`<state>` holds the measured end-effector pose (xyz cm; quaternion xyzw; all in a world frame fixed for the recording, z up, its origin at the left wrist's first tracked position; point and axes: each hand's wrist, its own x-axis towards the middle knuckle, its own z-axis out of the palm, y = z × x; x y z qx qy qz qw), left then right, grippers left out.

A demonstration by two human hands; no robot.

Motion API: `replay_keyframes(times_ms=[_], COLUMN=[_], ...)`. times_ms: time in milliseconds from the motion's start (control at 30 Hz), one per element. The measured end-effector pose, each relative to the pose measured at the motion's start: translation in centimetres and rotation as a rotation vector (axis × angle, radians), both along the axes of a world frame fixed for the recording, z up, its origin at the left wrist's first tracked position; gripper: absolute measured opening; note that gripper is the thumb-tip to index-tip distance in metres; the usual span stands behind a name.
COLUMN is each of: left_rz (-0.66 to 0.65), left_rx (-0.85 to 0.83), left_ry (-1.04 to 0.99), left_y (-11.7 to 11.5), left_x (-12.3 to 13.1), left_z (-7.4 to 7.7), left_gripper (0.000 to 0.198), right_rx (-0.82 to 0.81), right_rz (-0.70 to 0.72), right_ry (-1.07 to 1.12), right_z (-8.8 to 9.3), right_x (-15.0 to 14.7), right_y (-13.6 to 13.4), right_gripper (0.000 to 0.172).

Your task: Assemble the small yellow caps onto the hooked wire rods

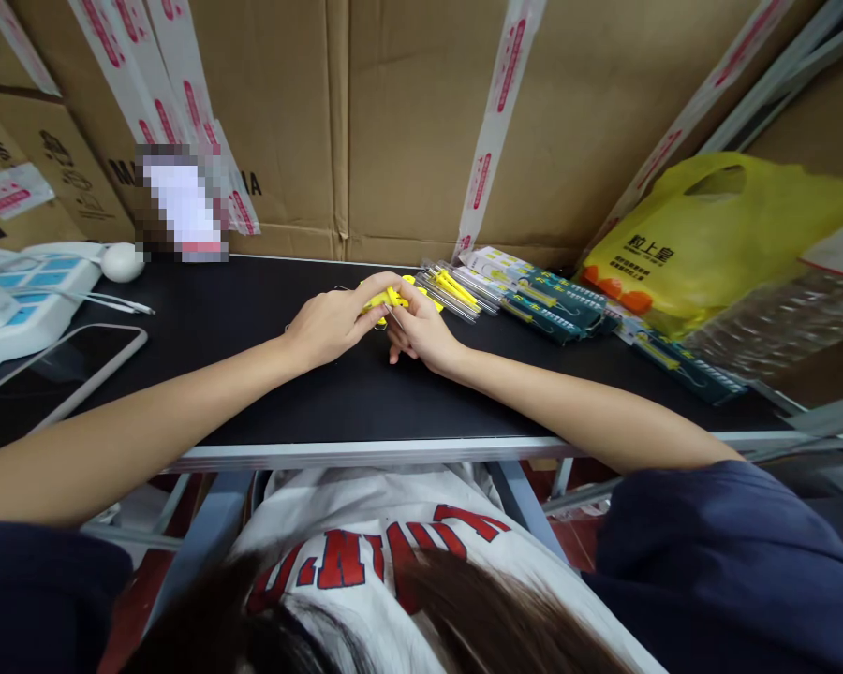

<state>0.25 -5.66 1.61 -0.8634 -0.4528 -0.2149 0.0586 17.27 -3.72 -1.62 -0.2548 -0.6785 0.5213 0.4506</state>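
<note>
Over the middle of the black table [309,402], my left hand [330,326] is closed on a small yellow piece [391,298]. My right hand [421,329] meets it there, its thumb and finger pinched at the same piece, where a thin metal wire seems to show. The fingers partly cover the piece, so its full shape is hidden. Just behind and right of my hands lie thin metal rods [450,298] with yellow handles [460,288]. More yellow bits show right beside my right hand's fingers.
Dark green printed packs [554,304] lie to the right, beside a yellow plastic bag [717,234] and clear plastic packaging [779,323]. On the left are a white power strip [35,304] and a tablet [49,379]. Cardboard boxes [407,122] stand behind the table.
</note>
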Motion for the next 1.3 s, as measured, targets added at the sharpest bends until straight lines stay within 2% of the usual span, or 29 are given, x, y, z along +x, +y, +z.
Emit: replay_keyframes(times_ms=[333,433,500,667,800,900,1100,1300], left_rz=[0.005,0.031,0.043,0.072,0.067,0.070,0.019,-0.018], left_rx=[-0.025,0.006,0.038,0.057,0.037,0.027,-0.003,0.005], left_ry=[-0.062,-0.089,-0.107,-0.100,-0.076,-0.053,-0.027,-0.068], left_y=[0.0,0.0,0.1,0.0,-0.1,0.1,0.6,0.7], left_x=[-0.1,-0.2,-0.2,-0.2,-0.1,-0.3,-0.7,-0.8], left_z=[0.0,0.0,-0.1,0.0,0.3,0.4,0.5,0.3], left_gripper=[0.040,0.038,0.037,0.036,0.035,0.033,0.035,0.037], right_rx=[0.121,0.125,0.235,0.745,0.896,0.948,0.963,0.957], right_rz=[0.009,-0.064,-0.146,-0.308,-0.393,-0.436,-0.356,-0.326], right_ry=[-0.040,-0.035,-0.046,-0.263,-0.341,-0.372,-0.391,-0.385], right_z=[-0.1,-0.1,-0.1,0.3,0.4,0.3,0.2,0.4], right_x=[0.3,0.6,0.8,1.1,1.2,1.4,1.8,1.6], right_y=[0.0,0.0,-0.2,-0.4,-0.1,0.4,1.0,0.3], right_gripper=[0.028,0.024,0.019,0.021,0.021,0.022,0.025,0.024])
